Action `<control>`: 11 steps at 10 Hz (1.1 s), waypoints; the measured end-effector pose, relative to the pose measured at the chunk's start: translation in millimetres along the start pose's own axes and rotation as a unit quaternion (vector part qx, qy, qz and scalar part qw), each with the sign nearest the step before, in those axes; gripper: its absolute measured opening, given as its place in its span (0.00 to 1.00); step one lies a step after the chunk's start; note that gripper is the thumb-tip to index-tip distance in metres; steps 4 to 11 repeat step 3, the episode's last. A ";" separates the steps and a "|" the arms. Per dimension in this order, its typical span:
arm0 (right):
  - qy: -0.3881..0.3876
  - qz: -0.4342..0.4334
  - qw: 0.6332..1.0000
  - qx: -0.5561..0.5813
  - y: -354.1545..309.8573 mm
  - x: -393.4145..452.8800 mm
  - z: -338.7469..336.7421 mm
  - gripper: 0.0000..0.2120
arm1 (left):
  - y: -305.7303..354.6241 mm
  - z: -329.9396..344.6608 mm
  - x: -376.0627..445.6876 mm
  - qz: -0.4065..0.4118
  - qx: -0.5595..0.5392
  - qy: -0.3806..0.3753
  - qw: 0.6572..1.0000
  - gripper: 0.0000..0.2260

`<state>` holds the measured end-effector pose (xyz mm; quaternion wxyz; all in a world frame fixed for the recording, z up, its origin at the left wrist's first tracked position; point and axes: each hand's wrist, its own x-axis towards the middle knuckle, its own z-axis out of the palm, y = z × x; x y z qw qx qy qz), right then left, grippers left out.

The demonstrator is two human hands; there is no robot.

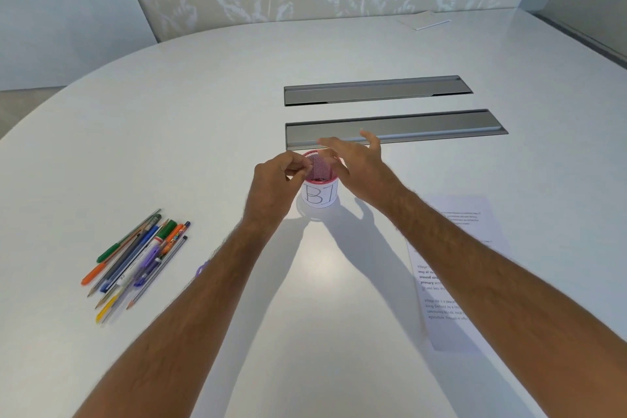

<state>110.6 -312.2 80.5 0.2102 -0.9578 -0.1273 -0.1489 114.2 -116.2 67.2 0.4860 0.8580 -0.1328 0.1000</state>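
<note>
A pink mesh cup (320, 167) with a white paper label marked "BI" stands upright on the white table (210, 119), mid-view. My left hand (274, 187) is at the cup's left side, its fingers curled with thumb and fingertips pinched at the rim. My right hand (360, 164) hovers over the cup's right and far rim with fingers spread and straight, slightly blurred, holding nothing. A loose pile of pens and pencils (135, 261) lies on the table to the left, apart from both hands.
A printed sheet of paper (470, 215) lies under my right forearm. Two grey recessed cable slots (424, 127) (373, 90) run across the table behind the cup. A small purple piece (202, 270) sits by my left forearm. A white notepad (424, 22) rests far back right.
</note>
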 end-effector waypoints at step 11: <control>0.031 0.027 0.998 0.050 -2.0 -70.8 23.7 0.31 | -18.9 9.4 -59.0 -0.027 0.059 -0.006 0.998 0.16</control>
